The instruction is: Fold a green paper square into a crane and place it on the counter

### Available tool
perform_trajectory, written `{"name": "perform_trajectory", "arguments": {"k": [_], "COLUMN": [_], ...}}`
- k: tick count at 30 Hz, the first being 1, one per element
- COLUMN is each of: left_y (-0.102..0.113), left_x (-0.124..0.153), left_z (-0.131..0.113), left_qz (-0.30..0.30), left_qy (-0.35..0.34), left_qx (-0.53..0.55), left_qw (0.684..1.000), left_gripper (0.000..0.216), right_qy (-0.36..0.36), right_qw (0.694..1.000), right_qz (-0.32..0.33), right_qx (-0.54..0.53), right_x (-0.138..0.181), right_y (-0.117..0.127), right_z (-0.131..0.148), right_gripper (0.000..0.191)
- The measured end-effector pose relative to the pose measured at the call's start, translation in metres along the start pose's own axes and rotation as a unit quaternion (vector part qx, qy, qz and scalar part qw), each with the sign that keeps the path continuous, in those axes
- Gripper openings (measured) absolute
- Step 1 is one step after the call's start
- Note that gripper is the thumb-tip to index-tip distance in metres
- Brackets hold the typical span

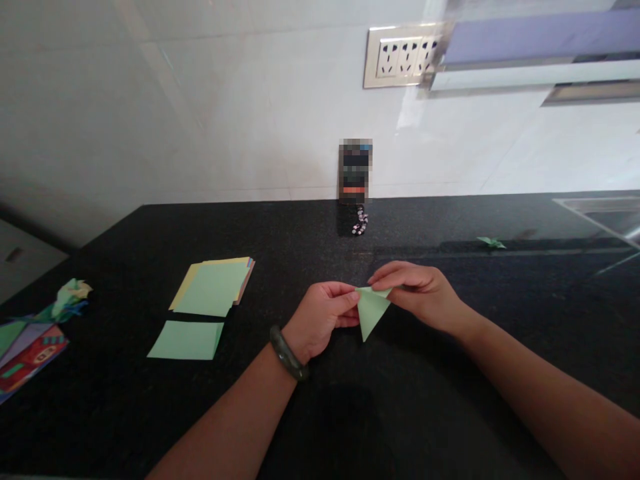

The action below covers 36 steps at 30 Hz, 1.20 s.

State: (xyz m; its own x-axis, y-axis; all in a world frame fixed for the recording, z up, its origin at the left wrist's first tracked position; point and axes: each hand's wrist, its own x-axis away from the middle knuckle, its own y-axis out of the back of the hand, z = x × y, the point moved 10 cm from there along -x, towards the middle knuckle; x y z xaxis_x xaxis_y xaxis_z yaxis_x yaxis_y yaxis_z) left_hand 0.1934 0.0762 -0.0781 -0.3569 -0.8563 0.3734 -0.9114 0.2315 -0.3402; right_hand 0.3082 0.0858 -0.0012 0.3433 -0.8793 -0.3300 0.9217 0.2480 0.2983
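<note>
Between my two hands is a light green folded paper point(373, 311), a small triangle with one corner pointing down toward me. My left hand point(330, 313), with a dark bangle point(289, 355) at the wrist, pinches the paper's left edge between thumb and fingers. At the upper right corner, my right hand point(417, 290) has its fingers closed on the same paper. The paper is held just over the black countertop point(345, 427).
Left of my hands lie a stack of green and yellow paper point(213, 287) and a loose green sheet point(186, 340). Crumpled paper point(73, 298) and a red packet point(35, 357) are far left. A phone-like device point(355, 170) leans on the wall; a small green folded piece point(491, 243) sits right.
</note>
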Motion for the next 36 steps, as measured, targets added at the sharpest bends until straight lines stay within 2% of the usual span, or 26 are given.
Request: {"name": "perform_trajectory", "arguments": {"k": [4, 8, 14, 21, 26, 28, 30, 32, 36], "left_y": [-0.002, -0.001, -0.001, -0.006, 0.005, 0.008, 0.010, 0.010, 0.009], "left_x": [0.001, 0.001, 0.001, 0.001, 0.000, -0.001, -0.001, 0.000, 0.000], "left_z": [0.000, 0.000, 0.002, 0.002, 0.001, -0.001, -0.003, -0.005, -0.006], "left_qz": [0.013, 0.008, -0.002, 0.020, -0.046, -0.060, -0.069, -0.074, -0.077], "left_qy": [0.006, 0.013, 0.029, 0.029, 0.005, -0.010, -0.024, -0.036, -0.043], "left_qx": [0.026, 0.052, 0.070, 0.075, 0.031, 0.021, 0.016, 0.012, -0.005], "left_qw": [1.000, 0.999, 0.997, 0.997, 0.998, 0.998, 0.997, 0.997, 0.996], "left_gripper": [0.012, 0.009, 0.004, 0.013, 0.018, 0.017, 0.016, 0.015, 0.013], "right_qy": [0.028, 0.040, 0.068, 0.086, 0.077, 0.042, -0.035, -0.125, -0.230], "right_qw": [0.997, 0.993, 0.986, 0.978, 0.978, 0.988, 0.996, 0.991, 0.970], "right_qz": [0.066, 0.101, 0.124, 0.146, 0.163, 0.137, 0.075, 0.029, 0.076], "right_qx": [0.035, 0.054, 0.084, 0.120, 0.102, 0.063, 0.011, -0.028, -0.030], "right_x": [0.002, 0.004, 0.005, 0.007, 0.008, 0.006, 0.003, 0.003, 0.010], "right_y": [-0.007, -0.011, -0.015, -0.020, -0.026, -0.022, -0.011, -0.005, -0.022], "right_z": [0.004, 0.004, 0.010, 0.014, 0.019, 0.016, 0.002, -0.017, -0.042], "right_gripper": [0.017, 0.021, 0.024, 0.028, 0.033, 0.032, 0.028, 0.026, 0.026]}}
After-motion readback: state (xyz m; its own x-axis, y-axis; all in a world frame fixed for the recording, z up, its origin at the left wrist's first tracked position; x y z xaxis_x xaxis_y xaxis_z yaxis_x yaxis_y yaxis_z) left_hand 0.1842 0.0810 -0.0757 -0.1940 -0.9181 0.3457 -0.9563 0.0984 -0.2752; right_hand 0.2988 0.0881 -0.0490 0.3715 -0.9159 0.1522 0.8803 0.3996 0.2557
